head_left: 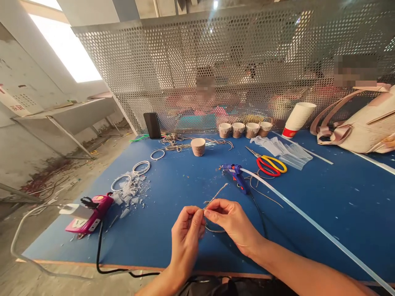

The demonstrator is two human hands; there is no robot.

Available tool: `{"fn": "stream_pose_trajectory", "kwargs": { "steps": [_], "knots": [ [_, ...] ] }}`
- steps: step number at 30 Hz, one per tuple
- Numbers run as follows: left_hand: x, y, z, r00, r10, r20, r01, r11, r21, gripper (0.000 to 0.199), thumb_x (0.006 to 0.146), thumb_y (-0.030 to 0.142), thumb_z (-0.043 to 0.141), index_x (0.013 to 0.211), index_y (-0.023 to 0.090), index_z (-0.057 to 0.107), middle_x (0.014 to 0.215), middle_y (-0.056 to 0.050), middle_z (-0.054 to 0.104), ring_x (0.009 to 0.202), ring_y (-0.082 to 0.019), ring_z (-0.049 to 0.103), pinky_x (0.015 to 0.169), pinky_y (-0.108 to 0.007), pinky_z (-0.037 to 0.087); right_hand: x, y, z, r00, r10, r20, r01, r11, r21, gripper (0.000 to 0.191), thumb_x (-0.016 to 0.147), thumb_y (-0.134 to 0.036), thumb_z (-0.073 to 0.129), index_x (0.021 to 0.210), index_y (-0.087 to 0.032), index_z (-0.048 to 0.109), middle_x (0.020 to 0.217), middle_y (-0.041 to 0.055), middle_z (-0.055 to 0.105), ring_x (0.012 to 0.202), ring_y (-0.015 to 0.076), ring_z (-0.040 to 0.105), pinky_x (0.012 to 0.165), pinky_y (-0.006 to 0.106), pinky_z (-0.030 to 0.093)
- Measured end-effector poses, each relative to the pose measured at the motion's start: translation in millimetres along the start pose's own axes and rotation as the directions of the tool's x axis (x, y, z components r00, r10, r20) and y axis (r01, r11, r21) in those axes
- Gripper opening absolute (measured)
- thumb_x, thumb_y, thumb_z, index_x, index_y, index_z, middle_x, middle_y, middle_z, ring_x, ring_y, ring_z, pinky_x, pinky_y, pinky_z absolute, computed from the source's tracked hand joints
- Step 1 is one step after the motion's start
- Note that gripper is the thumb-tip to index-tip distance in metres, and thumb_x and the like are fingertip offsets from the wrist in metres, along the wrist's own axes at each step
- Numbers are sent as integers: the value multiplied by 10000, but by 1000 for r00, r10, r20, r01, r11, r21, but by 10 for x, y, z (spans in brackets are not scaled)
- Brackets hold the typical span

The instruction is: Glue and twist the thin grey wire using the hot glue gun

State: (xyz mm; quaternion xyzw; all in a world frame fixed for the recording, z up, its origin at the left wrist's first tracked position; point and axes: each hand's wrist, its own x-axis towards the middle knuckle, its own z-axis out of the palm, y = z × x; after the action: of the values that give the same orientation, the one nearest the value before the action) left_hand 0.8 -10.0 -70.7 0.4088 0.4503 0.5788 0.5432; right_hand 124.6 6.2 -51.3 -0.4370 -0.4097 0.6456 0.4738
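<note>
Near the front of the blue table, my left hand [187,234] and my right hand [230,220] meet, fingertips pinched together on a thin beige cord [219,191]. One end of the cord sticks up past my right fingers, and a loop of it hangs below them. Just beyond my right hand lies a blue glue gun [237,174] with a long clear glue stick [304,220] out of its back. A small cord-wrapped cup [198,149] stands upright farther back. Scissors [268,163] with red and yellow handles rest right of the glue gun.
A pink power strip [92,216] with plugs sits left, beside white plastic scraps [132,190] and white rings [141,167]. Several wrapped cups [238,130], stacked paper cups [298,119], clear strips [285,152], a bag [367,123] and a phone [152,126] line the perforated metal screen [173,61].
</note>
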Motion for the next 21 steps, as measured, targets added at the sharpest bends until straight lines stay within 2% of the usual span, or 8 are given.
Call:
{"fn": "stream_pose_trajectory", "kwargs": {
  "steps": [3, 5, 8, 10, 12, 16, 21],
  "knots": [
    [-7, -5, -4, 1000, -11, -11, 10, 999, -31, 288, 752, 425, 660, 704, 152, 580, 507, 66, 414, 435, -45, 341, 407, -168, 284, -1, 32, 9, 999, 35, 10, -35, 998, 47, 271, 574, -389, 784, 665, -164, 663, 662, -6, 633, 663, 132, 536, 670, 261, 427],
    [-14, -11, -6, 1000, -19, -20, 18, 998, -61, 285, 749, 417, 667, 697, 153, 573, 505, 70, 405, 434, -43, 335, 405, -164, 277, -13, 53, 8, 1000, 3, 25, -3, 1000, -2, 247, 635, -398, 741, 665, -172, 647, 638, -15, 612, 636, 128, 522, 637, 258, 415],
    [-16, -5, -14, 999, -28, -23, 26, 995, -98, 272, 758, 397, 668, 687, 157, 560, 499, 76, 397, 427, -37, 320, 401, -156, 274, -62, 79, 5, 980, -188, 67, 198, 955, -221, 176, 771, -336, 625, 677, -188, 625, 653, -17, 601, 654, 136, 527, 652, 262, 404],
    [-5, 13, -20, 999, -21, -35, 16, 992, -126, 254, 770, 375, 663, 690, 160, 553, 528, 69, 435, 426, -29, 316, 402, -149, 275, -104, 101, 12, 936, -328, 128, 352, 859, -371, 174, 826, -273, 566, 675, -195, 605, 686, -11, 605, 699, 142, 534, 710, 270, 398],
    [16, 38, -23, 999, -12, -47, 5, 987, -159, 236, 784, 352, 655, 695, 163, 545, 565, 60, 475, 428, -21, 315, 402, -142, 276, -136, 127, 23, 904, -386, 185, 428, 790, -439, 184, 848, -239, 533, 675, -198, 578, 708, -6, 603, 723, 144, 534, 748, 275, 389],
    [61, 70, -17, 999, -40, -20, 35, 975, -219, 221, 795, 326, 647, 696, 160, 539, 571, 57, 493, 410, -10, 325, 387, -126, 263, -139, 160, 21, 937, -307, 167, 349, 824, -445, 238, 904, -282, 433, 686, -204, 489, 683, -15, 534, 675, 131, 483, 667, 253, 383],
    [93, 83, -3, 991, -131, 27, 134, 958, -254, 201, 824, 308, 608, 716, 169, 510, 551, 53, 537, 349, -4, 328, 349, -115, 260, -74, 104, -47, 961, -248, 121, 276, 875, -399, 410, 937, -418, 337, 582, -212, 353, 558, -48, 378, 537, 105, 366, 527, 231, 330]
  ]
}}
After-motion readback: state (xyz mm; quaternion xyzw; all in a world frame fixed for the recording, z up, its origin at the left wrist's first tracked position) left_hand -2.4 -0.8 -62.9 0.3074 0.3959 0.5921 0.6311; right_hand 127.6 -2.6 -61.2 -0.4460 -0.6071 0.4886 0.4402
